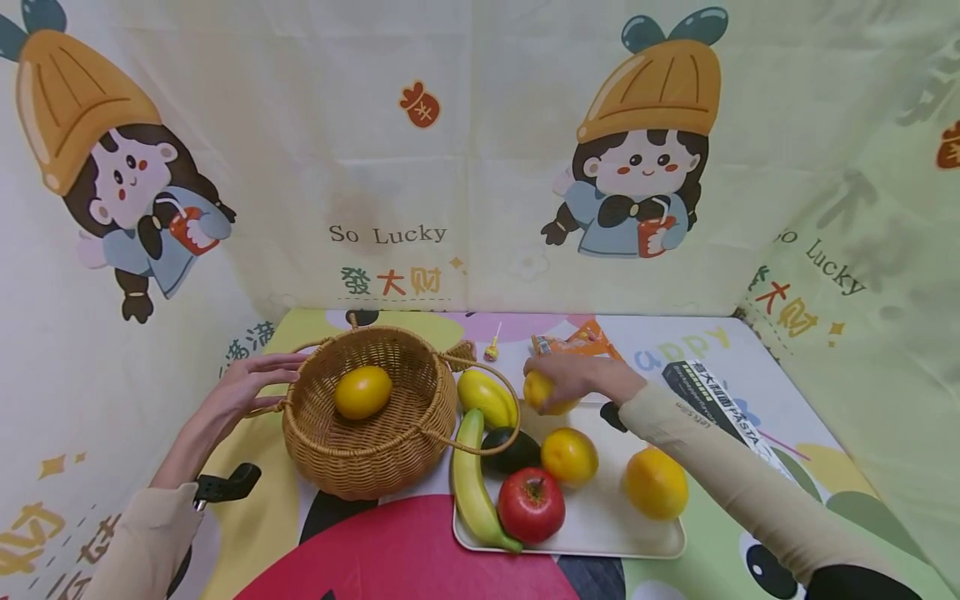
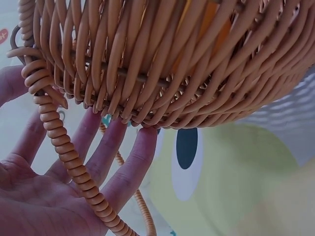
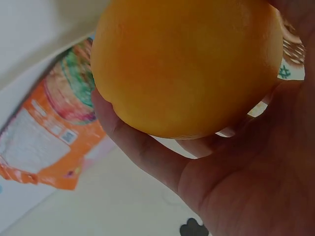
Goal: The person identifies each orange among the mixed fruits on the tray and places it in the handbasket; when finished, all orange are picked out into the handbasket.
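My right hand [image 1: 573, 377] grips an orange [image 3: 187, 64] above the far edge of a white tray [image 1: 600, 529], its fingers and thumb curled round the fruit. At the left stands a wicker basket [image 1: 360, 475] with a yellow oval fruit [image 1: 363, 392] inside. The fingertips of my left hand [image 1: 251, 390] touch the basket's left side, the fingers spread and nearly straight. In the left wrist view, a wrapped basket handle [image 2: 74, 164] crosses in front of that palm. On the tray, a red apple [image 1: 531, 505] sits near a banana [image 1: 472, 475].
Two more oranges, the middle one [image 1: 570, 457] and the right one [image 1: 657, 483], lie on the tray with a dark avocado [image 1: 513, 452] and yellow fruit [image 1: 487, 398]. Behind are a lollipop [image 1: 492, 350] and an orange snack packet [image 1: 592, 340]. A pasta box [image 1: 720, 408] lies right.
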A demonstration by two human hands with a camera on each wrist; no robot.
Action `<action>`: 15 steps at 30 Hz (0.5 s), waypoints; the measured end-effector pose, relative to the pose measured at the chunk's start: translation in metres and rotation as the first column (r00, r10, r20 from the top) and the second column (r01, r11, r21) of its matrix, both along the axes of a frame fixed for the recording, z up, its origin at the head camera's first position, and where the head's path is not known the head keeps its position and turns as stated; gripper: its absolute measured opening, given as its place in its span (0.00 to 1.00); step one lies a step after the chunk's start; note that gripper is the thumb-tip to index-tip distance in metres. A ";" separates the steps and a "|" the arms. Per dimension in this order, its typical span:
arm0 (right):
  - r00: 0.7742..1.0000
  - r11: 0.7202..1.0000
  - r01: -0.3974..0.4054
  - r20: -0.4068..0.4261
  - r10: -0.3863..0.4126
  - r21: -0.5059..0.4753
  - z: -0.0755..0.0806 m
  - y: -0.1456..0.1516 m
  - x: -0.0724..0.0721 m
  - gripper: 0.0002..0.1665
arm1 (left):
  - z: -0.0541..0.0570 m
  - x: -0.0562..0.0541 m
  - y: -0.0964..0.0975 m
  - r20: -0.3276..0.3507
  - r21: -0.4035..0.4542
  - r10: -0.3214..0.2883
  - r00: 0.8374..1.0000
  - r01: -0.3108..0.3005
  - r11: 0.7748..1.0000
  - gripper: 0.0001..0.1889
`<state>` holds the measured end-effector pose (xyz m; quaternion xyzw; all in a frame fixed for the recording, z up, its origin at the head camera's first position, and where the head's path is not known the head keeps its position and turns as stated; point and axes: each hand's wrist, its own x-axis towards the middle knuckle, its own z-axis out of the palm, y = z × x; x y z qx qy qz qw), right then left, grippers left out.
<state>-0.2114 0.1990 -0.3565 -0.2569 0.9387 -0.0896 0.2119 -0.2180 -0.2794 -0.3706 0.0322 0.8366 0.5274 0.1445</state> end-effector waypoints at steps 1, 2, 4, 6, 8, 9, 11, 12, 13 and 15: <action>1.000 1.000 -0.013 -0.018 0.013 0.006 0.003 0.000 -0.001 0.29 | 0.000 0.000 0.000 -0.001 -0.003 -0.001 1.000 0.001 1.000 0.31; 0.999 1.000 -0.023 -0.030 0.023 0.008 0.007 -0.001 -0.001 0.30 | 0.000 0.000 0.001 0.000 -0.008 0.000 1.000 0.000 1.000 0.31; 0.999 1.000 -0.023 -0.042 0.024 0.012 0.016 -0.003 -0.002 0.31 | 0.000 0.000 0.001 -0.003 -0.014 -0.002 1.000 0.002 1.000 0.31; 0.998 1.000 -0.021 -0.054 0.021 0.011 0.024 -0.005 -0.004 0.31 | 0.000 0.000 0.002 -0.007 -0.023 -0.003 1.000 0.003 1.000 0.32; 0.998 1.000 -0.025 -0.062 0.025 0.001 0.032 -0.008 -0.005 0.31 | 0.000 0.000 0.002 -0.004 -0.027 0.000 1.000 0.000 1.000 0.32; 0.998 1.000 -0.021 -0.064 0.021 -0.003 0.037 -0.010 -0.006 0.31 | 0.000 0.000 0.002 -0.005 -0.025 -0.001 1.000 0.001 1.000 0.32; 0.997 1.000 -0.027 -0.076 0.026 -0.010 0.046 -0.014 -0.007 0.31 | 0.000 0.000 0.001 -0.002 -0.022 0.002 1.000 -0.002 1.000 0.32; 0.996 0.999 -0.031 -0.081 0.030 -0.011 0.050 -0.017 -0.008 0.31 | 0.000 0.001 0.001 0.001 -0.019 0.005 1.000 -0.005 1.000 0.32; 0.995 0.999 -0.039 -0.089 0.037 -0.014 0.055 -0.020 -0.008 0.31 | 0.000 0.001 0.001 0.000 -0.017 0.005 1.000 -0.005 1.000 0.31; 0.994 0.999 -0.050 -0.097 0.048 -0.017 0.063 -0.026 -0.009 0.32 | 0.001 0.002 0.001 -0.002 -0.015 0.004 1.000 -0.004 1.000 0.31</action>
